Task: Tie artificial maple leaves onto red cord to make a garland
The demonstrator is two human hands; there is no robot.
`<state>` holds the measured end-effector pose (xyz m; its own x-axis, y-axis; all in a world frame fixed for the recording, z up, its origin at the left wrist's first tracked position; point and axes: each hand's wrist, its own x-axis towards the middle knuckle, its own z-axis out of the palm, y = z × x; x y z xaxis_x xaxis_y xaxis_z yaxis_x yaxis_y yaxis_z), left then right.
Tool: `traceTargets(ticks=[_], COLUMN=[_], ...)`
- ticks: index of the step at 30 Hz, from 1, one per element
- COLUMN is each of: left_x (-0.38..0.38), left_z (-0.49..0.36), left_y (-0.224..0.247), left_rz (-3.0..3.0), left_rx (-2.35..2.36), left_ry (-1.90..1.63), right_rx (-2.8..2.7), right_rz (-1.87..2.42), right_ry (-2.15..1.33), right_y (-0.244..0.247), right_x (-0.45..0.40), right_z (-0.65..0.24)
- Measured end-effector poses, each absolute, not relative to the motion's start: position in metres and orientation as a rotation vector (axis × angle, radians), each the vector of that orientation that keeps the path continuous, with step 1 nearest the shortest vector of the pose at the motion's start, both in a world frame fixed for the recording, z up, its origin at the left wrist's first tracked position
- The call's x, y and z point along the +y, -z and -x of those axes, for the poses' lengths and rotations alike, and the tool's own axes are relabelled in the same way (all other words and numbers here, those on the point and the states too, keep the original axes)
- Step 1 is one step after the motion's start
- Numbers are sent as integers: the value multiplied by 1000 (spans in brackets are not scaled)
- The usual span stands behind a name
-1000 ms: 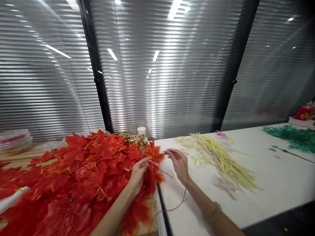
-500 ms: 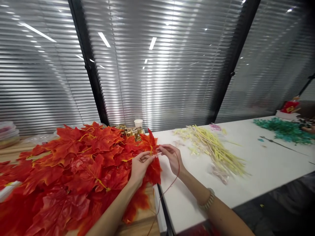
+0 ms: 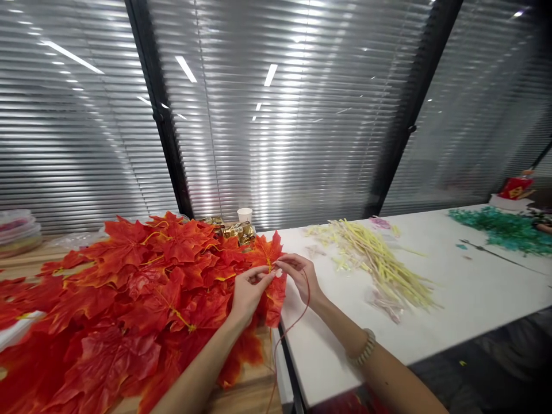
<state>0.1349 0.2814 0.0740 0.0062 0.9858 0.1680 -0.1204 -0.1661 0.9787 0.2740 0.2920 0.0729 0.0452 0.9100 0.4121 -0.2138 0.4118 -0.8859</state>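
Over the seam between two tabletops, my left hand (image 3: 248, 294) is pinched at the yellow stem end of a red artificial maple leaf (image 3: 266, 249). Opposite it, my right hand (image 3: 303, 279) has its fingertips closed on a thin reddish cord (image 3: 297, 319). From there the cord loops down past the table edge. A small whitish bit (image 3: 278, 272) shows between the two sets of fingertips, too small to name. A large pile of red-orange artificial maple leaves (image 3: 142, 293) lies beside and under my left forearm.
On the white table (image 3: 336, 356) lie a bundle of pale yellow strips (image 3: 379, 264) and small plastic packets. Teal foliage (image 3: 500, 229) is farther right. Gold wrappers (image 3: 240, 231) and a paper cup (image 3: 244, 215) stand behind the leaves; plastic tubs (image 3: 18, 233) are far left.
My fingertips have drawn closer together, and the whitish bit now shows between them. The held leaf has shifted slightly. The whole view has moved a little.
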Motion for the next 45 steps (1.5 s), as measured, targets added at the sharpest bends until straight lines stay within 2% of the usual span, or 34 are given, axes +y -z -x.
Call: traceTargets(ticks=[15,45], left_x=[283,283], left_z=[-135,-137], left_y=[-64,-62], left_rz=[-1634,-1507], left_rx=[1113,1085], left_ry=[-1512,-1454], right_rx=[-1270,-1378], right_rz=[736,799], right_ry=[-917,-812], right_y=[-70,-72], right_x=[295,294], right_z=[-276,-278])
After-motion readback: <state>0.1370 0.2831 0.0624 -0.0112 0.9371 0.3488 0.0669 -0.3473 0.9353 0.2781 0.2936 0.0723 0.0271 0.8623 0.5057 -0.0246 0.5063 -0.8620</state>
